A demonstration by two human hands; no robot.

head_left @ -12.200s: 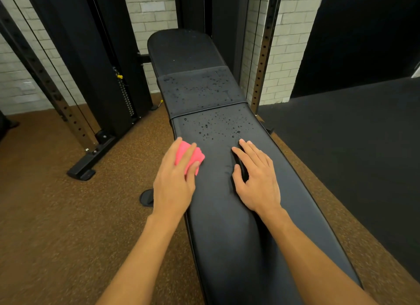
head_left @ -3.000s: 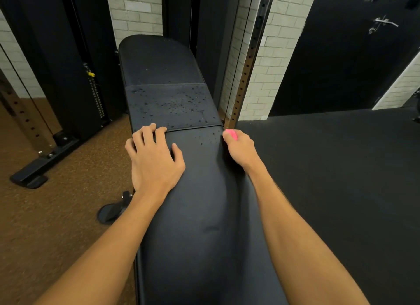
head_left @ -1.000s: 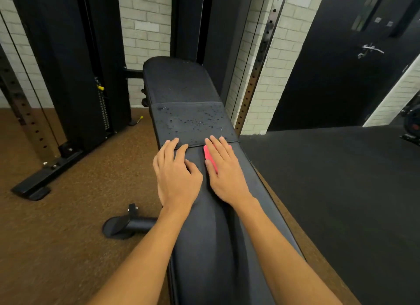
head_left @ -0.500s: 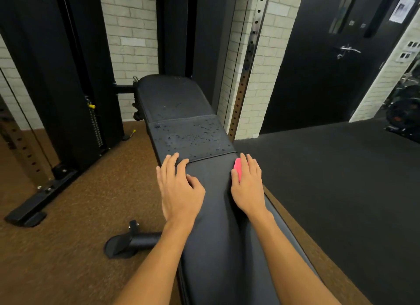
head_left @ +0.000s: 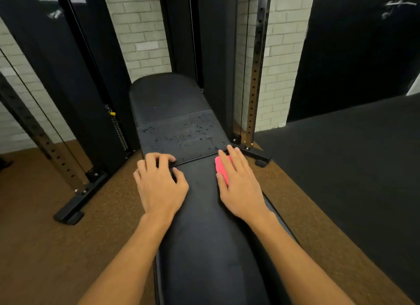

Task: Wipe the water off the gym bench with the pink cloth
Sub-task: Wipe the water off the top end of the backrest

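Observation:
The black padded gym bench [head_left: 204, 225] runs away from me down the middle of the view. Water drops [head_left: 191, 134] dot its middle pad, beyond the seam; the near pad looks dry. My right hand [head_left: 238, 182] lies flat on the near pad's right edge just before the seam, pressing the pink cloth [head_left: 221, 169] under its fingers; only the cloth's left side shows. My left hand [head_left: 159, 182] rests on the near pad's left side, its fingers curled over the seam.
A black cable machine with a weight stack [head_left: 118, 131] stands to the left, its foot [head_left: 75, 204] on the brown floor. A perforated metal upright [head_left: 254, 77] rises right of the bench before a white brick wall. Black matting [head_left: 352, 168] covers the floor at right.
In the last second my right hand slid the cloth from the bench's middle to its right edge along the seam. My left hand stayed by the seam. Earlier the cloth was under my left hand.

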